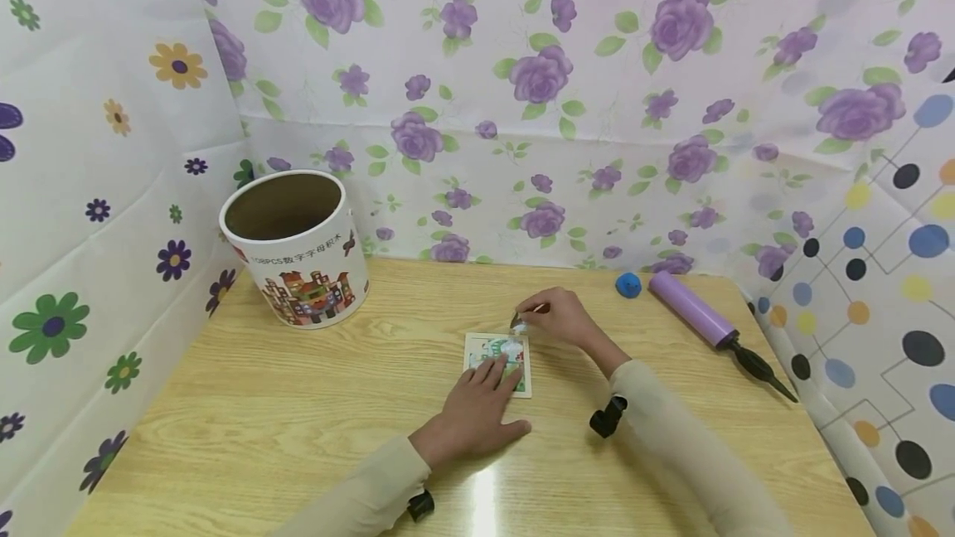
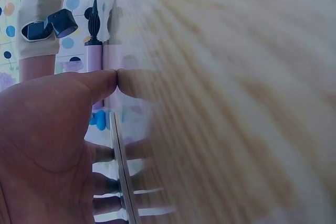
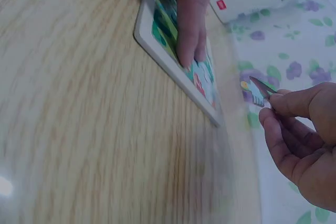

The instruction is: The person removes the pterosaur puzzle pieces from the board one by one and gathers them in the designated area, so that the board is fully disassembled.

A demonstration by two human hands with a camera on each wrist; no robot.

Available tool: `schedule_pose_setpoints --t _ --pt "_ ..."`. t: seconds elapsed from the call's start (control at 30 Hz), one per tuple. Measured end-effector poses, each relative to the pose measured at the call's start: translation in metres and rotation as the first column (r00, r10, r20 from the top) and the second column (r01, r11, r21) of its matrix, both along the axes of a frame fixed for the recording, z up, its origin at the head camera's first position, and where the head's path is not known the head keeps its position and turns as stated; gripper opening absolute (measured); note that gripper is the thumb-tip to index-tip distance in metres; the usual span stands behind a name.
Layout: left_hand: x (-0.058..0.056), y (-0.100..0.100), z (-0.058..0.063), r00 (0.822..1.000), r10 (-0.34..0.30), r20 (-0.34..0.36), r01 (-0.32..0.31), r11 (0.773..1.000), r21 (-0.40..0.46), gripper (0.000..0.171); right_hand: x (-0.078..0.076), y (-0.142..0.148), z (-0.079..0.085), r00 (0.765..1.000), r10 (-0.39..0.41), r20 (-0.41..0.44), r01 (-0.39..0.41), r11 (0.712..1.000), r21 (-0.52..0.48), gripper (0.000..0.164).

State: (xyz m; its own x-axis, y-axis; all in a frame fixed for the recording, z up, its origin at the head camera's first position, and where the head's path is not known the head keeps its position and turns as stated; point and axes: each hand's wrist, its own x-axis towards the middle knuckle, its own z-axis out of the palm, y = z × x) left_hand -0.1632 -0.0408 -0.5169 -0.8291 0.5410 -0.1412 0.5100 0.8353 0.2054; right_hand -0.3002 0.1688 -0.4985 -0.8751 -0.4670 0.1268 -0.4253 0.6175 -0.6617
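Observation:
A small picture board (image 1: pixel 478 341) with a pale border and a colourful printed scene lies on the table. My left hand (image 1: pixel 477 417) rests palm down, its fingers spread over the board's lower part and its thumb out on the wood. In the right wrist view, fingers of that hand press on the board (image 3: pixel 163 59). Just above the board's top right corner, my right hand (image 1: pixel 561 317) pinches a small pointed tool (image 3: pixel 262 86) between thumb and fingertips. A little coloured piece (image 3: pixel 257 99) shows at the tool's tip; whether it is a sticker I cannot tell.
A white bucket (image 1: pixel 345 292) with printed buildings stands at the back left. At the back right are a blue lump (image 1: pixel 628 285) and a purple hand pump (image 1: pixel 690 307) with a black nozzle. Flowered and dotted cloths hang around the wooden table (image 1: pixel 298 404).

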Motion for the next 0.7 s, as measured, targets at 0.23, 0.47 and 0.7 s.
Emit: schedule_pose_setpoints --t 0.23,0.47,0.7 --pt "0.0 -0.001 0.0 1.0 -0.002 0.001 0.002 1.0 -0.013 0.083 -0.006 0.023 0.001 0.999 -0.039 0.011 0.038 0.998 0.044 0.02" --pt "0.0 0.0 0.0 1.0 -0.004 -0.006 0.004 1.0 -0.009 0.083 -0.01 0.04 -0.006 0.998 -0.067 0.018 0.066 0.995 0.07 0.018" --pt "-0.001 0.0 -0.003 1.0 -0.003 -0.014 0.003 1.0 -0.014 0.083 -0.013 0.045 -0.011 0.996 -0.076 0.049 0.072 0.994 0.079 0.017"
